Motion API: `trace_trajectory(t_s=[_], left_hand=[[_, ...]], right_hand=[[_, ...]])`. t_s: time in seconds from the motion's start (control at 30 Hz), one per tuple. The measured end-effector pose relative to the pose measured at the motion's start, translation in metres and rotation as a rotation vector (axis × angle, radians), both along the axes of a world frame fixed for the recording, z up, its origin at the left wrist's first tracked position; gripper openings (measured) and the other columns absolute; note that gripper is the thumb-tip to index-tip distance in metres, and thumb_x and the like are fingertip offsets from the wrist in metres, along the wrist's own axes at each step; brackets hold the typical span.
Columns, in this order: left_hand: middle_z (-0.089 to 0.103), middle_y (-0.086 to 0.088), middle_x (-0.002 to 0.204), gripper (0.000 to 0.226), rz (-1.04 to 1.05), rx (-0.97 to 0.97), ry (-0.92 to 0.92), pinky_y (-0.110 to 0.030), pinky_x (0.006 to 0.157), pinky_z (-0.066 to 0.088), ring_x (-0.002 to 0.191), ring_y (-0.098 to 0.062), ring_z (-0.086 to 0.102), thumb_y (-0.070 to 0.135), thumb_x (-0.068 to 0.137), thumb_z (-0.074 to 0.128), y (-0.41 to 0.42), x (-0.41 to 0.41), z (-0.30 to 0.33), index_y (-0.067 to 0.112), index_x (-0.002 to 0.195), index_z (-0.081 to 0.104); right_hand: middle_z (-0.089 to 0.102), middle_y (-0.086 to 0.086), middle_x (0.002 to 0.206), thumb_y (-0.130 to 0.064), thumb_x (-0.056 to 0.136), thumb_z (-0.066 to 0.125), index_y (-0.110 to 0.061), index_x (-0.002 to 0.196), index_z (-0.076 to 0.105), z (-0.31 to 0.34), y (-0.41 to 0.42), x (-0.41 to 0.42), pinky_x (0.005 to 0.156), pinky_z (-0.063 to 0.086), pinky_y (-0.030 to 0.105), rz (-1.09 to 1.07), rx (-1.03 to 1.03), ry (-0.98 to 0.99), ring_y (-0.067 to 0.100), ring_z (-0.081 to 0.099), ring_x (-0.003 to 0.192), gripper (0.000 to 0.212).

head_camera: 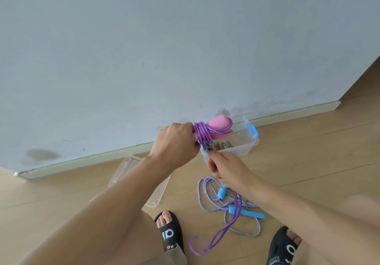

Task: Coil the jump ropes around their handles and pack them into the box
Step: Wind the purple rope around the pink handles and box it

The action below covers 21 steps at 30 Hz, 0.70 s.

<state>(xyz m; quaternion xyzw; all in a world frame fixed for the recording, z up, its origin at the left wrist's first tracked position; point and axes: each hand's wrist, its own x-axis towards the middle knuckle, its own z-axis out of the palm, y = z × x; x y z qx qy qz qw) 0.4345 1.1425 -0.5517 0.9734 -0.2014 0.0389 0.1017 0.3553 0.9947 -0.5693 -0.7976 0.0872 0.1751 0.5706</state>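
My left hand (176,141) grips the pink handles (218,128) of a jump rope, held up in front of the wall. Purple rope (202,134) is wound in several turns around them. My right hand (228,168) pinches the loose purple strand just below the handles; the rest hangs down to a loop (198,246) near the floor. A second jump rope (207,199), striped white and purple with blue handles (246,213), lies tangled on the floor. The clear box (249,143) with blue latches stands open by the wall behind my hands.
The box's clear lid (127,168) lies on the wooden floor to the left, partly hidden by my left arm. Small items (226,144) sit in the box. My feet in black slides (171,231) stand at the bottom. A skirting board (287,113) runs along the wall.
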Motion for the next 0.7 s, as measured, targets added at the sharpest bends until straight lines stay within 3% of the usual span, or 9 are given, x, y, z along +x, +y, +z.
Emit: trace_trajectory(t_s=[0.1,0.17,0.27,0.33,0.43,0.57,0.7], left_hand=[[0.050,0.001,0.067,0.018,-0.049,0.177,-0.104,-0.031,0.054,0.033,0.060,-0.031,0.048,0.024,0.081,0.057,0.001,0.004,-0.008,0.017,0.079,0.041],[0.048,0.002,0.056,0.032,-0.133,0.302,-0.209,-0.026,0.044,0.025,0.043,-0.027,0.046,0.016,0.067,0.069,0.001,-0.001,-0.007,0.019,0.073,0.037],[0.041,0.002,0.047,0.035,-0.198,0.353,-0.340,-0.021,0.043,0.009,0.032,-0.019,0.031,0.004,0.053,0.073,-0.002,-0.008,-0.007,0.017,0.066,0.043],[0.040,0.002,0.052,0.031,-0.226,0.376,-0.382,-0.023,0.041,0.012,0.037,-0.017,0.027,0.003,0.059,0.071,-0.004,-0.012,-0.011,0.016,0.070,0.045],[0.044,0.001,0.057,0.031,-0.226,0.316,-0.378,-0.026,0.038,0.019,0.040,-0.019,0.041,0.005,0.061,0.071,-0.003,-0.014,-0.013,0.015,0.075,0.045],[0.054,0.005,0.071,0.027,-0.129,0.056,-0.054,-0.031,0.051,0.035,0.063,-0.026,0.055,0.026,0.075,0.066,0.000,-0.019,-0.005,0.016,0.083,0.042],[0.066,-0.002,0.064,0.020,-0.079,-0.453,0.791,-0.028,0.055,0.051,0.058,-0.019,0.063,0.026,0.084,0.073,0.015,-0.020,0.011,0.008,0.083,0.063]], right_hand=[[0.038,-0.003,0.055,-0.046,0.080,0.063,-0.009,0.076,0.053,0.017,-0.010,-0.003,0.046,0.022,0.024,0.091,0.179,0.087,0.011,0.024,0.044,0.039],[0.058,0.001,0.071,-0.058,0.069,0.074,-0.012,0.092,0.060,0.022,-0.014,-0.001,0.041,0.015,0.021,0.051,0.444,0.212,0.008,0.018,0.044,0.053],[0.067,0.010,0.095,-0.078,0.073,0.062,-0.012,0.106,0.068,0.024,-0.020,0.003,0.042,0.007,0.024,-0.062,0.689,0.336,0.009,0.012,0.045,0.075],[0.065,0.010,0.088,-0.076,0.082,0.051,-0.014,0.101,0.071,0.021,-0.023,0.005,0.043,0.006,0.025,-0.119,0.705,0.338,0.010,0.011,0.046,0.068],[0.058,0.004,0.070,-0.064,0.088,0.052,-0.014,0.103,0.067,0.018,-0.025,0.006,0.041,0.009,0.024,-0.165,0.587,0.256,0.010,0.016,0.044,0.055],[0.049,0.001,0.059,-0.055,0.093,0.047,-0.017,0.100,0.059,0.020,-0.030,0.008,0.041,0.011,0.025,-0.157,0.472,0.162,0.011,0.016,0.043,0.041],[0.046,0.004,0.060,-0.054,0.092,0.046,-0.015,0.086,0.054,0.020,-0.036,0.012,0.042,0.011,0.025,-0.101,0.351,0.110,0.011,0.019,0.042,0.040]])
